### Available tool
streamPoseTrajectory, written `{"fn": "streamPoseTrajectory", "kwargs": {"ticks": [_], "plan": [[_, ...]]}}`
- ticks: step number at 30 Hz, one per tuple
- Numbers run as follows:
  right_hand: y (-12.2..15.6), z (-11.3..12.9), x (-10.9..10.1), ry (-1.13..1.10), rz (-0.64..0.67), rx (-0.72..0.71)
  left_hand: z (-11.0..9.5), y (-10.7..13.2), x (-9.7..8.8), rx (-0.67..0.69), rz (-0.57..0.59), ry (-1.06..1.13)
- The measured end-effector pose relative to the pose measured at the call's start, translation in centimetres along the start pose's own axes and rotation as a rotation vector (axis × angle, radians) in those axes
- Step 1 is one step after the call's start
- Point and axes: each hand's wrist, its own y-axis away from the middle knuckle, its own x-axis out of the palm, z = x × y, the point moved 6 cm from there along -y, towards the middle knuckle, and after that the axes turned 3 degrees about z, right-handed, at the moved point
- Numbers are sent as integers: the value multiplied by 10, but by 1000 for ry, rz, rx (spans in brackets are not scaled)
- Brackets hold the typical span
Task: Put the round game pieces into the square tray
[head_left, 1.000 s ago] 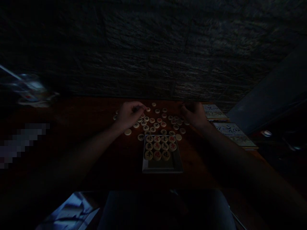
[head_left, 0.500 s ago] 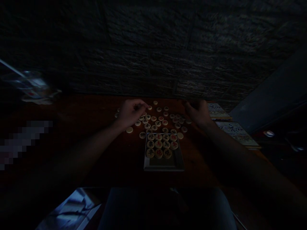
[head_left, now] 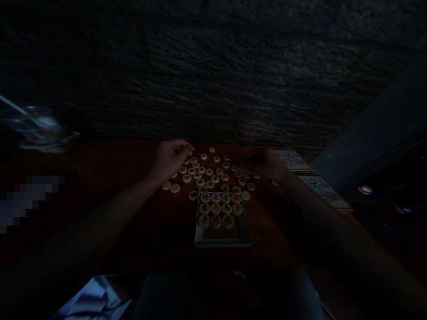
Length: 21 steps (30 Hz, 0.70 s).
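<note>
My left hand (head_left: 171, 160) is at the left of a spread of round Chinese chess pieces (head_left: 209, 172), thumb and fingers closed at a pale chess piece (head_left: 191, 153) that their tips partly cover. Over the right side of the spread is my right hand (head_left: 265, 163). Its fingers point left and fade into shadow, so their grip is hidden. Nearer to me lies a shallow square tray (head_left: 223, 243). Rows of chess pieces (head_left: 215, 209) with red and black characters fill its far part; its near part shows bare bottom.
Two flat boxes with printed lids (head_left: 322, 186) lie at the table's right edge. A clear plastic cup with a straw (head_left: 42, 126) stands far left. Behind the wooden table (head_left: 133, 155) rises a dark stone wall (head_left: 207, 80). Light is very dim.
My left hand has drawn back leftward from the middle pieces. My right hand's fingers reach further left over the right-hand pieces. The whole view has shifted slightly.
</note>
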Motion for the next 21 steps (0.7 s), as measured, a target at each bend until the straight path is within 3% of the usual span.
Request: {"fn": "streamPoseTrajectory", "kwargs": {"ticks": [4,9,15,21], "plan": [[6,10,15,41,215,-42,1,4,7,-10,42,-13],[9,18,19,149,214,-56,-3,4,9,5,32,-24],[11,27,30,145,280,73,-10,5,13,32,61,-19],[15,2,36,118,343,159,-9,2,16,51,85,-9]]}}
